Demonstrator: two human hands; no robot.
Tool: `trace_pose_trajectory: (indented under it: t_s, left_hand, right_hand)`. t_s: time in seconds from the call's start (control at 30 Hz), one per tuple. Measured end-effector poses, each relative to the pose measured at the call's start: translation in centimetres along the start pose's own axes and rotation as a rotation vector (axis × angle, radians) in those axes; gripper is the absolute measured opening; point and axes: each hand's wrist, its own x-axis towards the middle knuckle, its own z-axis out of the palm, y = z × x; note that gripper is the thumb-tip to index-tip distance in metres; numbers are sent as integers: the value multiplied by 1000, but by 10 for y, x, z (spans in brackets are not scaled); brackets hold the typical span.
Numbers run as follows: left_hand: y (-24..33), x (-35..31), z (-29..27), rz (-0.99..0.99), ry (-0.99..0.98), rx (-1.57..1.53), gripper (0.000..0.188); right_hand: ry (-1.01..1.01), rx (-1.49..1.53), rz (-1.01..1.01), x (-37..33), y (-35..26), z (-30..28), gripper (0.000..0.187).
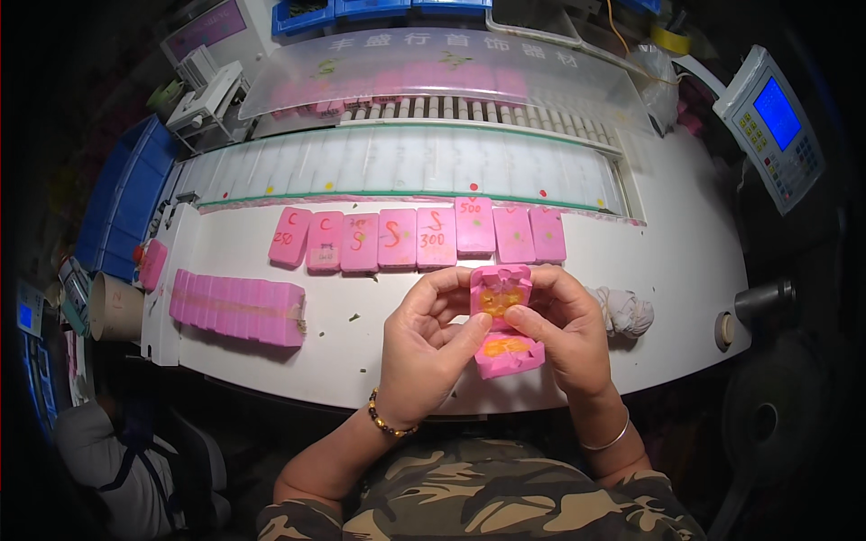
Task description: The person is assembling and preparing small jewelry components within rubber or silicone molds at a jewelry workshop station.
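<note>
Left hand [422, 344] and right hand [570, 335] grip a pink mould [502, 296], pink blocks [397, 238] lined up beyond, a pale bundle [630, 312] rightward.

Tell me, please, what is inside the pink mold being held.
Yellow-orange material shows in the upper and lower parts of the mold; whatever lies under the left thumb and right thumb is covered and cannot be seen.

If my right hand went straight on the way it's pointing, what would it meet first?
Beyond the open pink mould in its grip, your right hand would probably reach the pink blocks at the row's right end, though depth is unclear.
</note>
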Motion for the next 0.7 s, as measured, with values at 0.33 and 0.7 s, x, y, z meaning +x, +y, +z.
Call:
trace_pose_trajectory:
  t_s: [0.33,0.7]
  left_hand:
    - [2,-2,-3,-33,-3,47,25]
    - [-1,-4,-5,-19,-14,13,25]
  right_hand:
    - [-12,-40,-14,-4,0,0,25]
    - [6,107,43,-8,8,1,24]
